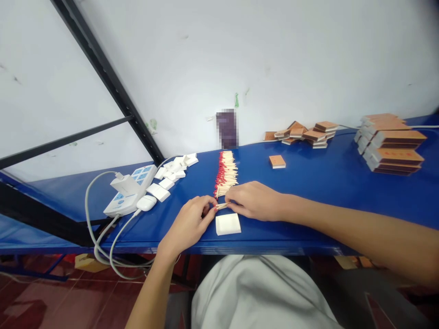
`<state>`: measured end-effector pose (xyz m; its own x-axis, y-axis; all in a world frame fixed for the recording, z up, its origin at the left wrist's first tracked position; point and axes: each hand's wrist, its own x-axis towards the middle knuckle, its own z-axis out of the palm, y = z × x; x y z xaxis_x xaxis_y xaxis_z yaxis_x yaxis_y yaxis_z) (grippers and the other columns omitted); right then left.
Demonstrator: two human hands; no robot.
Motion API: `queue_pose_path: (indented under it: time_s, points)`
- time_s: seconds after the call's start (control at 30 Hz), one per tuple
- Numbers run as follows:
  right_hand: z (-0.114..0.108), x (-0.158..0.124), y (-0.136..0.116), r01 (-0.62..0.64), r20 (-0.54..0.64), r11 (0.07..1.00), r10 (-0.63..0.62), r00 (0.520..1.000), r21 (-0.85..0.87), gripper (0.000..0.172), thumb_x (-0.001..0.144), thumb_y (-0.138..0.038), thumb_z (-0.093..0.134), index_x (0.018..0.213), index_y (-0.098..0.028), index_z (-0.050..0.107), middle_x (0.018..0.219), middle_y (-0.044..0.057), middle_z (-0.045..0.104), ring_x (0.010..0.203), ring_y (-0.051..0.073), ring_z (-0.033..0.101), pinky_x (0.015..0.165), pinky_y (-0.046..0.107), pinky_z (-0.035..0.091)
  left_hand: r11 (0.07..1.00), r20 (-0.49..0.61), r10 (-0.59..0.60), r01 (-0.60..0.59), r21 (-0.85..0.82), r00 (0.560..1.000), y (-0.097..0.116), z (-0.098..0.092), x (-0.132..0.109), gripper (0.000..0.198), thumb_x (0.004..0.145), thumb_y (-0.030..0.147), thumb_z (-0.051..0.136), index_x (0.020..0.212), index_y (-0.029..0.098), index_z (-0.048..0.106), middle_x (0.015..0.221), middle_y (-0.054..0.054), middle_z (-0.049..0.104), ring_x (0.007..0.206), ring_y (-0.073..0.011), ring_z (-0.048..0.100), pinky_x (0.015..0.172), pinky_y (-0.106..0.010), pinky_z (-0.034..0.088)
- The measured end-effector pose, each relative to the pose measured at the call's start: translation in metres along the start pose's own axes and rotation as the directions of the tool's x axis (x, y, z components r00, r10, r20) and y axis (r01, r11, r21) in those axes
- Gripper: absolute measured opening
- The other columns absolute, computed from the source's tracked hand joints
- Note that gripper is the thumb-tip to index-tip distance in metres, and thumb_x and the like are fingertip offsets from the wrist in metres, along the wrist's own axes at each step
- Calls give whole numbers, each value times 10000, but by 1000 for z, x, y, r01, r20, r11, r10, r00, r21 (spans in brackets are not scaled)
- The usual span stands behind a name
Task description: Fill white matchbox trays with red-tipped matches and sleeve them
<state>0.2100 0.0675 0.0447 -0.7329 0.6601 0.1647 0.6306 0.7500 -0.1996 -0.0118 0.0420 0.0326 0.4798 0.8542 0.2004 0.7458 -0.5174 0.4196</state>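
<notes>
Between my two hands lies a small bundle of matches (222,206), red heads to the left. The fingertips of my left hand (195,220) pinch the head end. At the other end, my right hand (252,200) has its thumb and fingers closed on the bare sticks. Just beyond, a long row of loose matches (226,173) runs toward the wall, heads also on the left. Nearest me, a white matchbox tray (228,224) lies close to the table's front edge, below the bundle. How many matches are in the bundle I cannot tell.
White trays (168,176) are heaped at the left, beside a power strip (132,189) with a charger, white cables and an earbud case (146,203). One brown matchbox (277,161) lies right of the row. More matchboxes (305,133) and stacked packs (391,144) stand along the wall.
</notes>
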Motion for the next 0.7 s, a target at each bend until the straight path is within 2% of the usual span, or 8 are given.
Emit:
queue_pose_path:
  time_s: [0.3,0.53,0.7]
  points:
    - [-3,-1,-3,-56,-14,998,56,998,25,178,951,-247,477,867,-181,619,904,50,707,733,162,602,619,267,322,998,-9,16,-16,67,1000,1,0,-1,172,998,333,470,990,230,607,721,18,527,713,-181,506,684,-297,369]
    - [-1,1,-2,-22,-12,998,23,1000,52,161,955,-253,482,907,-187,621,951,59,707,785,173,616,656,272,339,999,3,21,-21,41,1000,0,0,1,216,1019,363,425,980,218,580,734,10,575,725,-188,546,665,-293,373]
    - [-1,2,0,-27,4,998,27,1000,63,171,964,-275,478,906,-192,616,910,47,703,728,160,595,629,268,319,998,9,22,-22,56,1000,-1,0,0,224,1028,367,412,975,222,574,737,14,567,737,-186,542,668,-289,366]
